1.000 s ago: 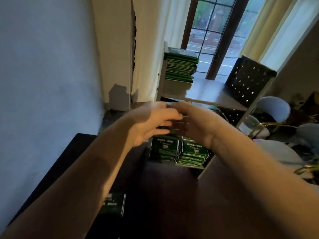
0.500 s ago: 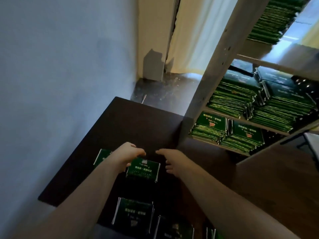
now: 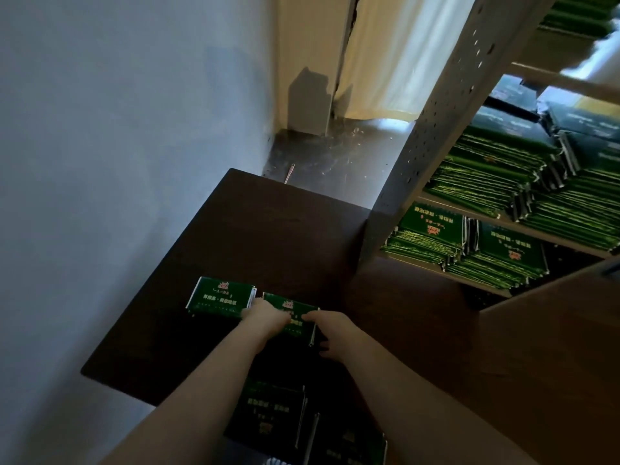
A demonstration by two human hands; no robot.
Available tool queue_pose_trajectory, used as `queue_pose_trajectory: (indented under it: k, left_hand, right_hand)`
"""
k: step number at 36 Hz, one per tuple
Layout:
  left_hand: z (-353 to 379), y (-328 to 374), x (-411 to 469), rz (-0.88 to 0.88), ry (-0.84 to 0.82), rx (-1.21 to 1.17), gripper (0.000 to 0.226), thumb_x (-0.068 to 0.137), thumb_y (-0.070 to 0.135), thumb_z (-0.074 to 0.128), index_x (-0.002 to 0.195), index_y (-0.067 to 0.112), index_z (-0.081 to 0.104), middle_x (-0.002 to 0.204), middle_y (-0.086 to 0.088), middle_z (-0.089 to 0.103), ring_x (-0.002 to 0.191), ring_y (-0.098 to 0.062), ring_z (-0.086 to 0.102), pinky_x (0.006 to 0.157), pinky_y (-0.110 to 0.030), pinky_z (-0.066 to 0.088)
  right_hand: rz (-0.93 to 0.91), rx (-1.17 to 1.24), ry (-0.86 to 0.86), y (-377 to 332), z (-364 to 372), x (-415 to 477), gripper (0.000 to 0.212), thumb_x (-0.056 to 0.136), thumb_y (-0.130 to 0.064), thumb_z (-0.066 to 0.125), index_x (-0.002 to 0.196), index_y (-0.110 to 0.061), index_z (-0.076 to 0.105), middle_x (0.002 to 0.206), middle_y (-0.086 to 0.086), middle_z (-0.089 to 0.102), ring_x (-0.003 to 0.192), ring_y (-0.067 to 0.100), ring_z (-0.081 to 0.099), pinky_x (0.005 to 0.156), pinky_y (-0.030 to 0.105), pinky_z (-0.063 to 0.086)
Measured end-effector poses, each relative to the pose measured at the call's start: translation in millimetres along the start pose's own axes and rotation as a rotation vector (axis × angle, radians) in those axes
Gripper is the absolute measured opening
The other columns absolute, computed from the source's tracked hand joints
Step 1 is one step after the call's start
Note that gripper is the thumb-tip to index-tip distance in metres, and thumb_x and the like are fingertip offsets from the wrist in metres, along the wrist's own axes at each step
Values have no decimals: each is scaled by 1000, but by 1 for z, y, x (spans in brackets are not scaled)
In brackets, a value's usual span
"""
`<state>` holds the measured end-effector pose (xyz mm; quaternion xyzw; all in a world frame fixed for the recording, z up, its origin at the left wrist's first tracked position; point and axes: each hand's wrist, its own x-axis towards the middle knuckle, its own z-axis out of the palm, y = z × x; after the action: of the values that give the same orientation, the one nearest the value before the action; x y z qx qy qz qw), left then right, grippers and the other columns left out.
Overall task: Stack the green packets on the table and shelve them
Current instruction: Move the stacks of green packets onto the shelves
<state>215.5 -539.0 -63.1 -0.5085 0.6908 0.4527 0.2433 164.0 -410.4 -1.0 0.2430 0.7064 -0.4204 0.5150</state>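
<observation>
Green packet (image 3: 291, 305) on dark surface (image 3: 268, 236), just right of a second packet (image 3: 219, 297). Looks light, thin, floppy, probably slick: take it by the short ends. Left hand (image 3: 265, 315) grips left end, right hand (image 3: 332, 332) pinches right end; half a second ago right hand was off it, fingers spread.

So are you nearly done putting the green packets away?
Partly. Done: the shelf rack already holds tall stacks of packets. In hand: the left hand and right hand grip one green packet on the table. Left: a second packet beside it and more packets nearer the camera are not stacked or shelved yet.
</observation>
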Motion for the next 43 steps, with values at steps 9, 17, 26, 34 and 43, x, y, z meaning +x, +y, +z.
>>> queue_pose_trajectory:
  k: [9, 17, 26, 34, 43]
  left_hand:
    - [10, -9, 11, -15, 5, 16, 82, 85, 34, 63, 150, 0, 26, 124, -19, 60, 112, -33, 63, 94, -42, 54]
    - [16, -7, 15, -26, 37, -62, 66, 83, 32, 67, 137, 4, 41, 121, -16, 58, 100, -30, 63, 86, -39, 57]
    - [20, -4, 20, -51, -60, -204, 47, 81, 30, 69, 119, 5, 56, 117, -17, 60, 95, -31, 65, 87, -42, 58]
    - [25, -2, 18, -78, -146, -266, 89, 57, 38, 67, 137, 11, 40, 131, -16, 47, 106, -33, 59, 91, -43, 55]
    - [6, 33, -5, -32, -285, -496, 77, 83, 24, 69, 145, 8, 27, 120, -17, 58, 105, -30, 63, 90, -43, 56]
  right_hand:
    - [24, 1, 18, 0, 9, 26, 51, 88, -13, 70, 135, -7, 50, 113, 13, 60, 81, 25, 59, 50, 32, 42]
    - [30, -47, 33, -2, 5, 42, 54, 89, -13, 69, 138, -8, 47, 102, 13, 56, 84, 27, 57, 66, 39, 53]
    - [19, -118, 100, -4, 10, 61, 52, 87, -15, 65, 134, -7, 43, 118, 15, 55, 105, 31, 57, 96, 43, 52]
    - [10, -105, 114, -7, 1, 66, 48, 89, -12, 59, 135, -9, 45, 113, 17, 60, 100, 30, 62, 91, 40, 54]
    - [-96, 1, -29, -24, -31, 21, 35, 96, -7, 49, 131, -10, 47, 95, 12, 56, 80, 24, 56, 59, 33, 46]
